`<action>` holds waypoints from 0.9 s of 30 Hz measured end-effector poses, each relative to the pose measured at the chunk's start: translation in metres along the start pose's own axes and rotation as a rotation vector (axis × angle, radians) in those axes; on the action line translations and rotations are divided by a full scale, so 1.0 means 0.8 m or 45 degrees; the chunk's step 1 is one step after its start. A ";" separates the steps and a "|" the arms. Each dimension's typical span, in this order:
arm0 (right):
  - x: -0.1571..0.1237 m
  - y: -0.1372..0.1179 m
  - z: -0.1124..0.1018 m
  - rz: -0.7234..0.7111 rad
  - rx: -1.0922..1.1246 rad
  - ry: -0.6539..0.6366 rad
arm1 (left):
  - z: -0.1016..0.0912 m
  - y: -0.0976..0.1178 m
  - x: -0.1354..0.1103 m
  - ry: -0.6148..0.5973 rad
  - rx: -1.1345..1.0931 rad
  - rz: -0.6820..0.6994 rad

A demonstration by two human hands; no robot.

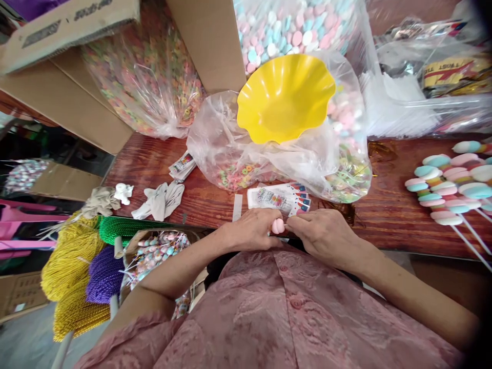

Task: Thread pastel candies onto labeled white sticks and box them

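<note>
At the table's front edge, close to my body, my left hand (253, 228) is closed around a pink marshmallow candy (278, 226), which shows between thumb and fingers. Just right of it, my right hand (323, 233) is pinched shut, fingertips nearly touching the candy. A thin pale bit shows between the candy and those fingertips; what the right hand grips is too small to make out. Right behind the hands lie printed labels (274, 199) fanned out on the wooden table (207, 205). A yellow wavy-rimmed bowl (286, 100) rests on plastic bags of candy (238, 148).
Finished marshmallow skewers (457, 184) lie at the right. Behind are a bag of pastel marshmallows (295, 28), a bag of ring candies (149, 72) and a clear tray (407, 102). Gloves (159, 201) lie left. Below stand a box of wrapped candy (161, 251) and yellow cord bundles (71, 261).
</note>
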State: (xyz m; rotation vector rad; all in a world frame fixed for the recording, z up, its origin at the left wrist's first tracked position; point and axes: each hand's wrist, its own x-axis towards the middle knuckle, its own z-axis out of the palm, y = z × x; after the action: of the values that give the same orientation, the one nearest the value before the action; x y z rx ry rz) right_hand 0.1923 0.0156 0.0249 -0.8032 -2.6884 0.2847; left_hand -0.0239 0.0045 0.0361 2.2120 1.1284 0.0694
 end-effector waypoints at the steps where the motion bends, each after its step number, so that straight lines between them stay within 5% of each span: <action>1: -0.001 0.002 0.001 0.013 0.042 -0.001 | -0.004 -0.001 -0.003 0.024 0.054 0.016; 8: -0.009 0.014 0.007 0.222 0.264 0.131 | -0.013 -0.025 -0.033 0.189 0.571 -0.213; 14: -0.007 0.009 0.015 0.061 -0.056 0.349 | -0.013 -0.024 -0.032 0.076 0.164 -0.186; 19: -0.009 0.017 0.009 -0.184 -0.159 0.341 | -0.028 -0.018 -0.026 -0.118 -0.310 -0.040; 27: 0.005 -0.011 0.016 -0.163 -0.183 0.221 | -0.016 -0.004 -0.012 -0.024 -0.103 -0.172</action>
State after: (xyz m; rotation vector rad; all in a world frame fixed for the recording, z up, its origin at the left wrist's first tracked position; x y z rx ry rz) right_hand 0.1801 0.0093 0.0167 -0.6586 -2.6028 -0.0089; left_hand -0.0363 0.0055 0.0469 2.0563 1.2394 0.0361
